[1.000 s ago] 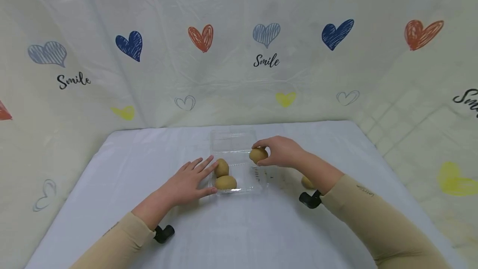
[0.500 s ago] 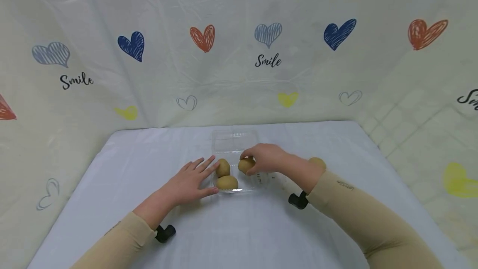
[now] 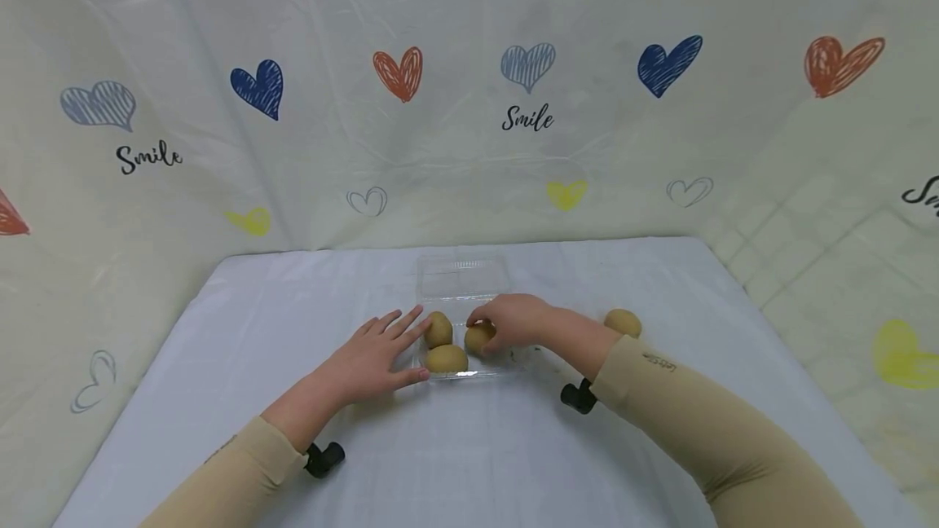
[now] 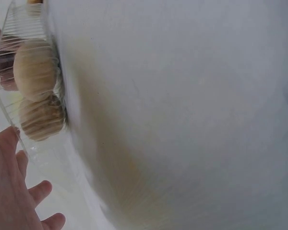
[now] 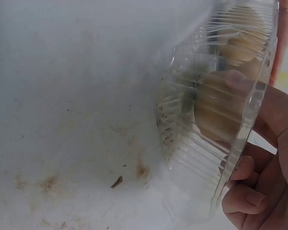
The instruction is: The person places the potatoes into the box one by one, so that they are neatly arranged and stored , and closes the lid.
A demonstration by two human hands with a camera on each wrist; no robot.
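A clear plastic clamshell box stands on the table with its lid folded back. Inside its left half lie two tan, oval potatoes, one behind the other. My right hand reaches into the box and grips a third potato between thumb and fingers; through the ribbed wall in the right wrist view this potato sits low in the box. My left hand has its fingers spread at the box's left edge, thumb near the front corner. In the left wrist view those fingers are straight.
Another potato lies on the white-covered table to the right of the box, behind my right forearm. Brown dirt crumbs are scattered beside the box. A curtain with printed hearts hangs behind the table.
My right hand has moved left and down with its potato, from above the box's right edge to inside it beside the other two. The left hand has stayed in place.
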